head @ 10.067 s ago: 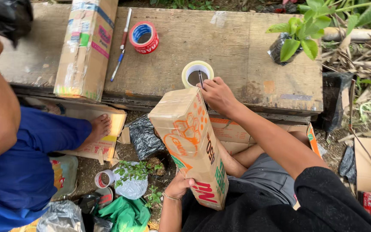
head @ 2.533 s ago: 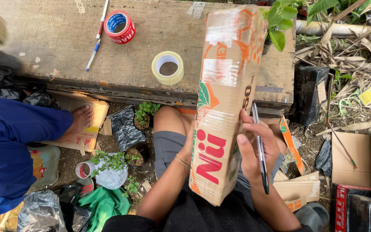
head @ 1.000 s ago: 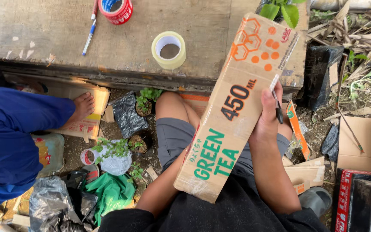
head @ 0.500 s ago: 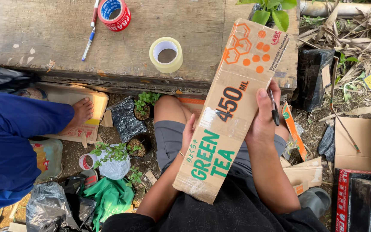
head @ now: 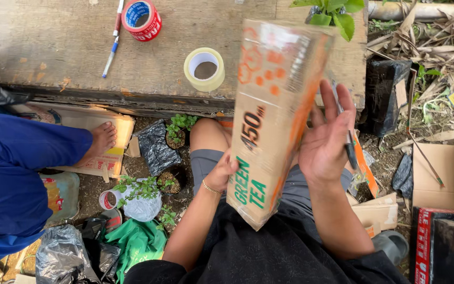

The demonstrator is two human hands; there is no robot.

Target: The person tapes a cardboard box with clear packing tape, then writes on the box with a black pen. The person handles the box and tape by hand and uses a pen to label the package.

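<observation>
A long brown cardboard box (head: 271, 115) wrapped in clear tape stands tilted over my lap, its top end blurred. My left hand (head: 223, 171) grips its lower left edge from beneath. My right hand (head: 326, 138) presses flat against the box's right side with fingers spread, and a dark pen (head: 346, 134) is pinched between two of those fingers. A roll of clear tape (head: 204, 68) lies on the wooden board (head: 59, 52) just left of the box. A red tape roll (head: 141, 19) and a marker (head: 112, 44) lie farther back.
Another person in blue (head: 22, 173) sits at the left, one bare foot (head: 99, 140) on flattened cardboard. Small potted seedlings (head: 173, 134), black plastic bags (head: 64, 255) and a green bag (head: 137, 242) lie on the ground. Cardboard scraps (head: 437, 168) and dry leaves fill the right.
The box has turned about its long axis and tipped more upright. My right hand has opened flat against its side, and my left hand has slid lower on the box.
</observation>
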